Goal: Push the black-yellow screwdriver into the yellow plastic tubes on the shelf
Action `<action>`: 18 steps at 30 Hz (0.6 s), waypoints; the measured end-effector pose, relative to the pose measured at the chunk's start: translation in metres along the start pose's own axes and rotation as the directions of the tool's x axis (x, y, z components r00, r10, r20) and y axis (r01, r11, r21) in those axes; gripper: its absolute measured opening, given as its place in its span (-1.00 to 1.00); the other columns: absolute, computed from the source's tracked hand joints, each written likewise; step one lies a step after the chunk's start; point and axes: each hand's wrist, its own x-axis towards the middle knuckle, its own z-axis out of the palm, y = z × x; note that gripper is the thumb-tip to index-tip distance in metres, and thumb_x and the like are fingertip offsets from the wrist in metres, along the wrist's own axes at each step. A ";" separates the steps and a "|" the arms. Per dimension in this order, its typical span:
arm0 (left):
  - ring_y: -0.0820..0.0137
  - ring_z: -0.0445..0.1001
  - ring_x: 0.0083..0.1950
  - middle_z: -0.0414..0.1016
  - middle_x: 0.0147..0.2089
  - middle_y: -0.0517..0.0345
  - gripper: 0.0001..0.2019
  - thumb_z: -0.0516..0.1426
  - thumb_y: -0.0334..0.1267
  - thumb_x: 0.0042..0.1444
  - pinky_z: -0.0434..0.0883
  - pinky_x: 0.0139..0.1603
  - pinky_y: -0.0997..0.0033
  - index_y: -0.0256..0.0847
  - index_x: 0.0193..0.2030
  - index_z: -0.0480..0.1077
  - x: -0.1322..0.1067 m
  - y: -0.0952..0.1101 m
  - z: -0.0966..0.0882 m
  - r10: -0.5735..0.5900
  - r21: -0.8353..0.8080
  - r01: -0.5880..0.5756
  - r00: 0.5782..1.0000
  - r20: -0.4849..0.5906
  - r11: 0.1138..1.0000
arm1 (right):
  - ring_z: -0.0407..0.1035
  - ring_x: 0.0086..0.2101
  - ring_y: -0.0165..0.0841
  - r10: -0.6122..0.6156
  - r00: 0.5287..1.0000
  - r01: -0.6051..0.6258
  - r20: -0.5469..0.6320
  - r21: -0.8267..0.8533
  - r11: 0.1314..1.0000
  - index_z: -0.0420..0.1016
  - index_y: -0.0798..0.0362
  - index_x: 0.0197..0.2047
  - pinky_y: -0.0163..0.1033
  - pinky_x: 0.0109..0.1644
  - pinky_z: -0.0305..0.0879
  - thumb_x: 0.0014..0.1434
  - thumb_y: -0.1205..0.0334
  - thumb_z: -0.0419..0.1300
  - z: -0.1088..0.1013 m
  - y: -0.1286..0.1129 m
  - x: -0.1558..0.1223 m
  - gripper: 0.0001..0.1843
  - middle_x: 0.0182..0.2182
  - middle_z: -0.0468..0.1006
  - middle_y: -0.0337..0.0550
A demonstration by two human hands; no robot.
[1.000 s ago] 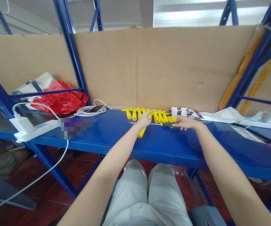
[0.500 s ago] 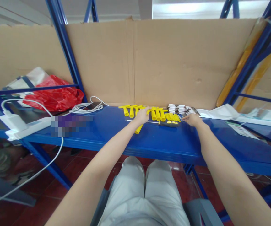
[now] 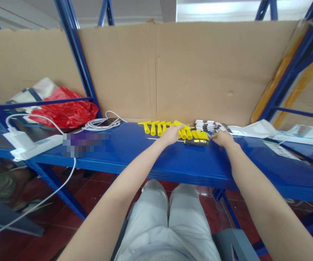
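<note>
My left hand (image 3: 172, 135) is closed on a yellow T-shaped plastic handle (image 3: 179, 124), whose flat head shows above my fingers. It is held over a row of similar yellow handles (image 3: 153, 129) with hollow round ends, and partly covers them. My right hand (image 3: 222, 138) has its fingers pinched together beside small shiny parts (image 3: 211, 135), too small to name; what the fingertips hold is hidden. Between my hands lie several small flat yellow pieces (image 3: 200, 135). In front of those rests a screwdriver (image 3: 196, 143) with a black and yellow grip.
A stack of small white packets (image 3: 204, 125) stands behind the yellow pieces, by the cardboard wall (image 3: 200, 72). White cloth (image 3: 251, 129) lies at right. A coiled white cable (image 3: 101, 124), red plastic bag (image 3: 66, 112) and power strip (image 3: 43, 145) are at left.
My left hand has moved slightly right, and the yellow handle in it has turned from its hollow end pointing down toward me to its head showing above my fingers. My right hand stays almost still.
</note>
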 end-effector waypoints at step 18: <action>0.25 0.43 0.22 0.46 0.21 -0.05 -0.49 -0.03 -0.51 0.20 0.32 0.26 0.20 -0.14 0.27 0.31 -0.005 0.015 -0.001 0.066 0.020 -0.069 0.987 0.144 0.997 | 0.28 0.14 0.00 0.074 0.997 -0.077 0.030 0.108 0.991 0.66 -0.01 -0.25 0.04 0.12 0.33 0.14 0.27 0.17 0.005 -0.007 0.006 -0.79 -0.04 0.53 0.04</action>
